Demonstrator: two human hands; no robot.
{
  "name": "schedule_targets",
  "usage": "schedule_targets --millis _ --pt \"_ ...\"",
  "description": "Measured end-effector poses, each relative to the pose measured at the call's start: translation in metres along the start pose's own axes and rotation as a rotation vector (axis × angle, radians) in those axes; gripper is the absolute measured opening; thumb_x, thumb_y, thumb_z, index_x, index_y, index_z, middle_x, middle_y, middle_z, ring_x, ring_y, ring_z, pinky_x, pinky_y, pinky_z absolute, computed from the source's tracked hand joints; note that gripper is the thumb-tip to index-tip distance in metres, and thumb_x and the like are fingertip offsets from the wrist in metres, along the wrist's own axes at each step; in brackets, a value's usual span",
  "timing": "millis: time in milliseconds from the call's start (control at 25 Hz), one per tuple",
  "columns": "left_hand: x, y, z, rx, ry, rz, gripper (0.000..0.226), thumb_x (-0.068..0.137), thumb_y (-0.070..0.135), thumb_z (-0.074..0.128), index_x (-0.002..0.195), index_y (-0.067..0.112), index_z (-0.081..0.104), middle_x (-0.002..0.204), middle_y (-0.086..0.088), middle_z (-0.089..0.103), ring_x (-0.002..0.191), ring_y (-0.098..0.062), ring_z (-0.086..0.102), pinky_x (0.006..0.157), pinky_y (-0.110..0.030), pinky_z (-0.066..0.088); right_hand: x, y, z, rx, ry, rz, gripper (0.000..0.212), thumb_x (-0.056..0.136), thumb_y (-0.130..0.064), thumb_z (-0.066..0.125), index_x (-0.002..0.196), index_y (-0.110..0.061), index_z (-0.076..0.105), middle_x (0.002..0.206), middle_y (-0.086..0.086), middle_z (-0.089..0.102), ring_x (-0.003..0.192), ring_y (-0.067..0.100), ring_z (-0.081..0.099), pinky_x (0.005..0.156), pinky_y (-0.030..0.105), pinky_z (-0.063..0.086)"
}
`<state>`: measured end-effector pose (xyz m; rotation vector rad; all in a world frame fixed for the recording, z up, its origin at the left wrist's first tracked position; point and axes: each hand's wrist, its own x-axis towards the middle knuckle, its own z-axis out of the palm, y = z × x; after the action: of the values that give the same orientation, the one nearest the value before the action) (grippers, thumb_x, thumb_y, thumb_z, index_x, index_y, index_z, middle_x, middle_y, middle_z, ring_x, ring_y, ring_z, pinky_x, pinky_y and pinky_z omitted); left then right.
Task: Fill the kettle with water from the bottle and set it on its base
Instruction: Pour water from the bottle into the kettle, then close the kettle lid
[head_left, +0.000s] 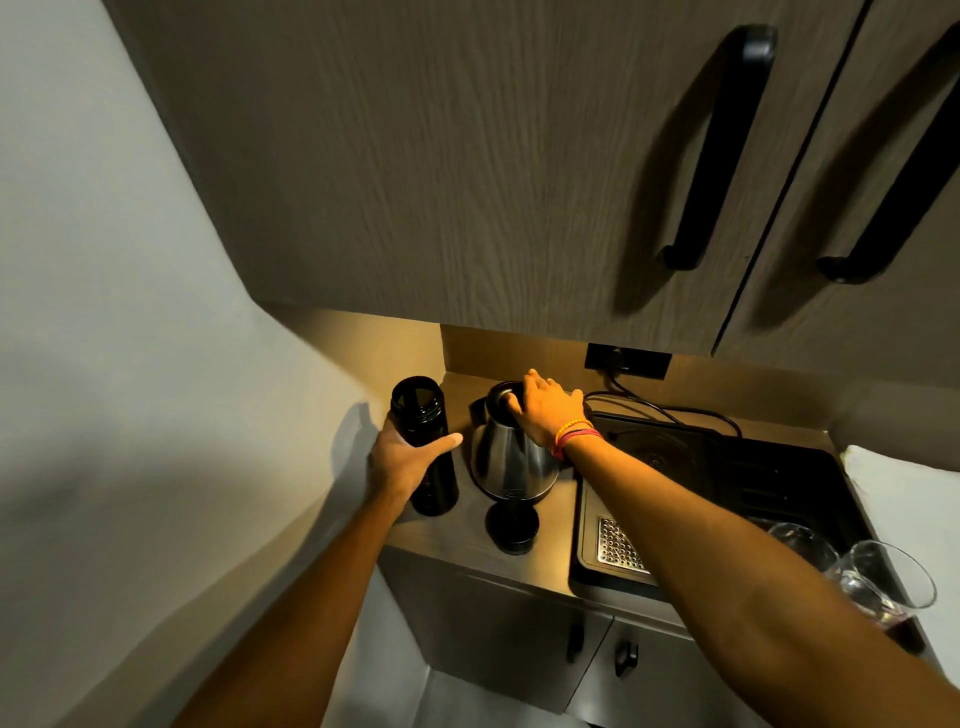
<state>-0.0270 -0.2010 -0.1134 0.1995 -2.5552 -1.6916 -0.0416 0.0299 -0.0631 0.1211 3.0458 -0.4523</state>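
Left hand (402, 457) wraps the bottle (424, 447), grip pressed round its middle; bottle stands upright on the counter (457, 540), mouth open, its cap (511, 526) lying in front of the kettle. Right hand (545, 410) rests on top of the kettle (511, 457), fingers curled over the lid; whether the grip pinches the lid or only presses it, cannot tell. Kettle stands on the counter just beside the bottle, apparently off its base (660, 457), which looks to be the round dark plate on the tray (587, 545) to the right.

Risks, as judged: an open bottle tipped too fast would slop water over the kettle's narrow mouth onto the counter. Spill could run toward the base and the cord (670, 410) leading to the socket (626, 361). The right forearm crosses above the glasses (883, 582) at the tray's near corner; a careless swing might knock them.

Counter is small, wood-toned, lit warm from under a cabinet (493, 156); plain wall on the left, cupboard doors below.
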Motion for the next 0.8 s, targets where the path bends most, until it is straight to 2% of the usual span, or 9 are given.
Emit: schedule_targets --millis 80,160,240,280,400,480,560,680,800 --pt "-0.004 -0.002 -0.003 0.049 -0.028 -0.035 0.098 0.054 0.057 0.092 0.135 0.019 0.052 0.128 -0.006 0.065 0.12 -0.028 0.06 0.1 -0.049 0.052 0.0 0.002 0.004 -0.021 0.009 -0.016 0.06 0.099 -0.054 0.03 0.142 -0.013 0.042 0.152 0.01 0.045 0.135 0.031 0.048 0.11 0.06 0.033" --pt "-0.02 -0.007 -0.002 0.137 0.118 -0.015 0.094 0.056 0.068 0.085 0.123 0.009 0.057 0.117 -0.011 0.064 0.108 -0.03 0.062 0.091 -0.047 0.055 0.001 0.008 0.004 -0.028 0.008 -0.048 0.067 0.1 -0.056 0.026 0.152 -0.013 0.031 0.164 0.007 0.028 0.147 0.029 0.034 0.116 0.06 0.026" --pt "-0.052 -0.016 0.006 0.198 0.332 0.103 0.075 0.066 0.077 0.07 0.1 0.012 0.056 0.096 -0.007 0.058 0.088 -0.025 0.058 0.075 -0.033 0.053 -0.001 0.014 0.006 -0.032 0.014 -0.094 0.07 0.101 -0.056 0.02 0.157 -0.014 0.021 0.168 0.004 0.016 0.155 0.027 0.02 0.122 0.056 0.018" --pt "-0.071 -0.017 0.012 0.204 0.357 0.208 0.062 0.073 0.075 0.065 0.094 0.019 0.052 0.09 -0.001 0.053 0.081 -0.02 0.054 0.07 -0.025 0.047 -0.002 0.017 0.008 -0.026 0.026 -0.118 0.07 0.102 -0.055 0.018 0.159 -0.015 0.018 0.169 0.003 0.012 0.156 0.025 0.015 0.125 0.054 0.015" --pt "-0.091 -0.004 0.041 0.31 0.097 0.562 0.033 0.088 0.047 0.062 0.108 0.022 0.053 0.105 0.003 0.052 0.093 -0.012 0.054 0.074 -0.021 0.049 -0.006 0.024 0.013 -0.01 0.06 -0.17 0.064 0.104 -0.05 0.016 0.16 -0.018 0.015 0.169 0.0 0.009 0.158 0.022 0.008 0.128 0.048 0.008" --pt "-0.07 0.025 0.062 0.45 -0.073 0.641 0.054 0.09 0.032 0.062 0.139 0.015 0.044 0.14 -0.004 0.047 0.127 -0.02 0.049 0.101 -0.033 0.049 -0.007 0.025 0.013 -0.027 0.063 -0.186 0.061 0.105 -0.047 0.015 0.16 -0.019 0.015 0.169 -0.002 0.008 0.158 0.02 0.006 0.128 0.047 0.007" --pt "-0.04 0.06 0.074 0.605 -0.158 0.582 0.084 0.09 0.03 0.065 0.157 0.011 0.018 0.164 -0.01 0.02 0.15 -0.026 0.021 0.121 -0.044 0.026 -0.007 0.025 0.013 -0.033 0.06 -0.184 0.06 0.105 -0.045 0.016 0.16 -0.02 0.015 0.169 -0.003 0.008 0.158 0.02 0.006 0.128 0.048 0.007" --pt "-0.007 0.077 0.079 0.856 -0.294 0.451 0.103 0.089 0.038 0.065 0.157 0.007 -0.005 0.167 -0.014 -0.007 0.154 -0.027 -0.007 0.125 -0.045 0.002 -0.007 0.023 0.013 -0.024 0.053 -0.163 0.059 0.105 -0.043 0.017 0.16 -0.02 0.016 0.169 -0.003 0.009 0.158 0.02 0.005 0.128 0.049 0.005" --pt "-0.002 0.066 0.081 0.963 -0.39 0.385 0.111 0.085 0.035 0.069 0.156 0.007 -0.012 0.167 -0.014 -0.011 0.153 -0.027 -0.011 0.124 -0.046 -0.002 -0.006 0.023 0.014 -0.027 0.046 -0.146 0.059 0.105 -0.043 0.016 0.16 -0.021 0.015 0.169 -0.004 0.008 0.158 0.021 0.005 0.127 0.051 0.004"
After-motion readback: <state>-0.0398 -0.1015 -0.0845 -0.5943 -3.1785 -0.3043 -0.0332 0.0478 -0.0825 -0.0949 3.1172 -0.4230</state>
